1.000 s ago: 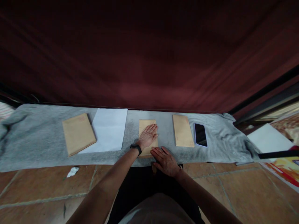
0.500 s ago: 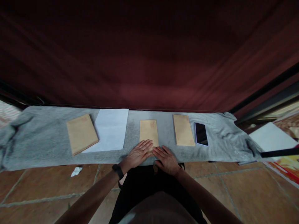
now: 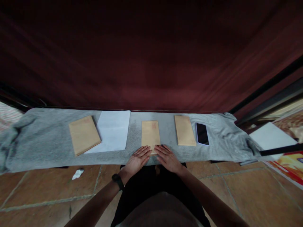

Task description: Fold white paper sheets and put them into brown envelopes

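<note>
A brown paper envelope (image 3: 150, 134) with a small reddish print in its upper right corner lies flat in front of me on the grey cloth. The fingers of my left hand (image 3: 138, 159) rest stretched out on its lower left corner. On its lower right corner lie the outstretched fingers of my right hand (image 3: 167, 157). A narrow gap separates the two hands, and part of the envelope's near edge shows between them. Farther right is a brown envelope stack (image 3: 185, 130). To the left, a wider stack of brown envelopes (image 3: 84, 135) partly covers white paper (image 3: 113, 130).
Grey cloth (image 3: 52, 142) covers the long narrow surface, with wrinkles at both ends. A phone (image 3: 202, 134) lies at the right. Behind rises a dark red panel (image 3: 151, 75). A white scrap (image 3: 77, 174) is on the tiled floor (image 3: 47, 189).
My left hand has slid back toward me and left, off the envelope's middle, onto its near corner. The fingers of my right hand now lie flatter on the opposite near corner.
</note>
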`<state>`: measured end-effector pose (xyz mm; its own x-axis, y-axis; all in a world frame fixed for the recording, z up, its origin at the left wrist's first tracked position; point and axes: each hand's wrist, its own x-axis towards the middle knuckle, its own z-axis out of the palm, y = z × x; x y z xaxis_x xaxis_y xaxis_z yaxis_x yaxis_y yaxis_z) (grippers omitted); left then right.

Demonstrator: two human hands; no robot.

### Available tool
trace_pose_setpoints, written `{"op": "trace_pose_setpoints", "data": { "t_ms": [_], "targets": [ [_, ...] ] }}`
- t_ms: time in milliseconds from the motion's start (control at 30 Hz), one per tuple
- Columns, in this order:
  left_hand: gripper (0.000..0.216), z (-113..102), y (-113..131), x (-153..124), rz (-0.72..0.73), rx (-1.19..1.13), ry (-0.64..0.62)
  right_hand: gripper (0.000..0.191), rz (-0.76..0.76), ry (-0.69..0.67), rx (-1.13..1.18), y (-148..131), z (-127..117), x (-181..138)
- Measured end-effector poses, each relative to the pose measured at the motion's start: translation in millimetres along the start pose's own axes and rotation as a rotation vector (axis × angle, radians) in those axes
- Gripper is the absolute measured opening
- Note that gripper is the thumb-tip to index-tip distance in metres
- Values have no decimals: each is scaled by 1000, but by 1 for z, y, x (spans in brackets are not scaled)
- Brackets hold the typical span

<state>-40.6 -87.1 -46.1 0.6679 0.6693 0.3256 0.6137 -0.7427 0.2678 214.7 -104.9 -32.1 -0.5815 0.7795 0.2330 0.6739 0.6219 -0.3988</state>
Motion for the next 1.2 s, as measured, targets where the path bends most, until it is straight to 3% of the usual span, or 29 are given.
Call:
{"op": "trace_pose_setpoints", "data": {
  "t_ms": [400,633,1000,1067,1200],
  "targets": [
    [32,-3,4,-2,-34,-30,48,43,-35,-63,-41,5,1,0],
    [32,0,3,-4,-33,-32,43,50,-74,-116,-90,19,1,18],
    [32,0,4,-4,-55,-56,31,57,205,15,-198,52,17,72],
    [32,1,4,-4,-51,-59,36,56,182,15,-192,48,19,69],
    [31,3,3,-4,-41,-52,47,51,-6,-69,-144,35,19,53]
  ]
}}
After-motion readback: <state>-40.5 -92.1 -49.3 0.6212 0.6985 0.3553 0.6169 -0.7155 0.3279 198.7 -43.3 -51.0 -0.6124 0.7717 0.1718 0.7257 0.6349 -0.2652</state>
